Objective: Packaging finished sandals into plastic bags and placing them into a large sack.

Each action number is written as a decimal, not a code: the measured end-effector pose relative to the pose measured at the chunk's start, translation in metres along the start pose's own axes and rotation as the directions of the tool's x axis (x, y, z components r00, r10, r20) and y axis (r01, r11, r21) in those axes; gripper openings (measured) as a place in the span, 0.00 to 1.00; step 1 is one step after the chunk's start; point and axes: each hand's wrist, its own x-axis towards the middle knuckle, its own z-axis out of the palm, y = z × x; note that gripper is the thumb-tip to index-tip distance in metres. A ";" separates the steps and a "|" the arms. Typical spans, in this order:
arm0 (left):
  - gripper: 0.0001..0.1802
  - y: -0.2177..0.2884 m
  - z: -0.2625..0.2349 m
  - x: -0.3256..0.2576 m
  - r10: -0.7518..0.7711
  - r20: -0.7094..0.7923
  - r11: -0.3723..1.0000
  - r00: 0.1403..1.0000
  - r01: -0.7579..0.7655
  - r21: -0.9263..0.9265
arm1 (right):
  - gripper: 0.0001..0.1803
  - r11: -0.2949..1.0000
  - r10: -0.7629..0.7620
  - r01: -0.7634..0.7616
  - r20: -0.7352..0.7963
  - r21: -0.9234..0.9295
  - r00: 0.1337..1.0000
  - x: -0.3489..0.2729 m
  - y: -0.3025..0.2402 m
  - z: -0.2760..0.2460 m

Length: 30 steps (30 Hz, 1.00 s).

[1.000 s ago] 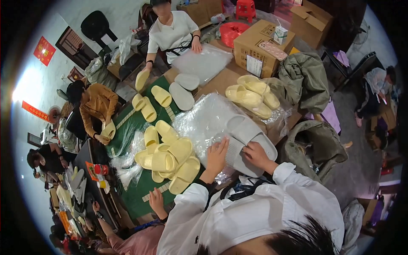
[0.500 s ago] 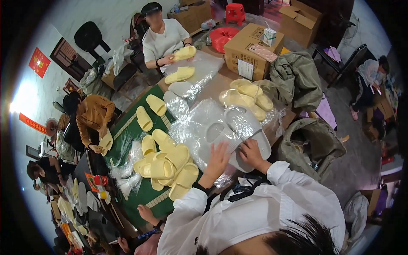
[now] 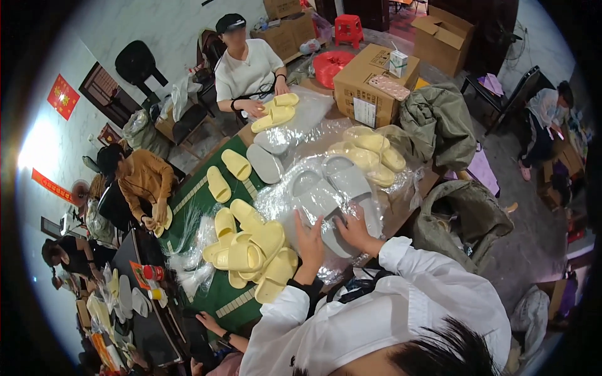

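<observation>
A pair of grey slippers lies side by side in front of me, with clear plastic film shining over and around them. My left hand rests against the film beside the left slipper's edge, open with its fingers stretched out. Over the heel part of the pair lies my right hand, thumb and fingers apart; its fingertips touch the film-covered slippers. To the left, several yellow slippers are heaped on the green table top. More yellow slippers sit in clear plastic at the far right.
A cardboard box stands on the table's far side, a phone and drink carton on top. Across from me a co-worker handles yellow slippers; another works at the left. An open olive sack stands at my right.
The grey slippers have shifted slightly left, with film now gleaming over them. Both my hands have moved down along them. The co-worker opposite has lowered a yellow slipper beside its mate.
</observation>
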 end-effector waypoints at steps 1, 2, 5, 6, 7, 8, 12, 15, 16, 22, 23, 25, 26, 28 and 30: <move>0.19 -0.001 0.000 -0.004 0.006 -0.005 1.000 1.000 -0.006 0.013 | 0.16 0.999 0.016 -0.017 0.017 0.044 1.000 0.005 0.000 0.000; 0.20 -0.002 0.001 -0.009 0.013 -0.009 1.000 1.000 -0.012 0.025 | 0.17 0.996 0.031 -0.034 0.034 0.088 0.999 0.010 -0.001 -0.001; 0.29 0.001 0.015 -0.017 -0.276 -0.084 0.918 0.958 0.236 -0.319 | 0.17 0.998 -0.055 0.051 -0.095 -0.046 0.994 0.009 0.004 0.013; 0.35 0.003 0.017 -0.022 -0.532 0.000 0.670 0.847 0.421 -0.612 | 0.17 0.993 -0.081 0.073 -0.092 -0.094 0.992 0.009 0.005 0.014; 0.40 -0.015 0.022 -0.029 -0.546 0.098 0.531 0.832 0.434 -0.727 | 0.21 0.999 -0.038 0.035 -0.079 -0.041 0.996 0.017 -0.004 0.011; 0.40 -0.032 0.027 -0.039 -0.545 0.093 0.535 0.833 0.431 -0.727 | 0.21 0.999 -0.041 0.038 -0.082 -0.038 0.996 0.026 -0.013 0.010; 0.38 -0.029 0.035 -0.042 -0.378 0.751 0.112 0.542 0.832 -0.544 | 0.30 0.976 0.204 -0.183 0.198 -0.117 0.959 0.065 -0.027 0.023; 0.36 -0.024 0.041 -0.037 -0.313 0.857 -0.117 0.409 0.879 -0.462 | 0.26 0.955 0.015 0.067 0.273 -0.289 0.962 0.074 -0.012 0.036; 0.34 -0.032 0.045 -0.036 -0.275 0.865 -0.263 0.419 0.833 -0.487 | 0.26 0.953 0.017 0.066 0.269 -0.296 0.963 0.069 -0.010 0.033; 0.24 -0.034 0.041 -0.012 -0.262 0.825 -0.330 0.501 0.757 -0.565 | 0.17 0.960 0.213 -0.273 0.467 0.064 0.858 0.015 -0.004 -0.040; 0.25 -0.032 0.041 -0.008 -0.312 0.821 -0.318 0.478 0.762 -0.564 | 0.18 0.915 0.308 -0.401 0.550 0.054 0.777 0.008 0.002 -0.058; 0.28 -0.022 0.038 -0.002 -0.352 0.828 -0.357 0.437 0.755 -0.551 | 0.20 0.850 0.402 -0.527 0.618 0.024 0.676 -0.008 0.018 -0.084; 0.28 -0.013 0.037 0.004 -0.343 0.833 -0.358 0.435 0.759 -0.544 | 0.23 0.572 0.504 -0.813 0.737 0.105 0.450 -0.015 0.029 -0.093; 0.38 0.001 0.036 0.014 -0.223 0.865 -0.308 0.450 0.809 -0.500 | 0.26 0.194 0.498 -0.973 0.843 0.122 0.205 -0.025 0.042 -0.094; 0.36 0.015 0.043 0.012 -0.200 0.878 -0.232 0.435 0.849 -0.474 | 0.35 -0.101 0.527 -0.962 0.834 0.253 0.164 -0.028 0.051 -0.091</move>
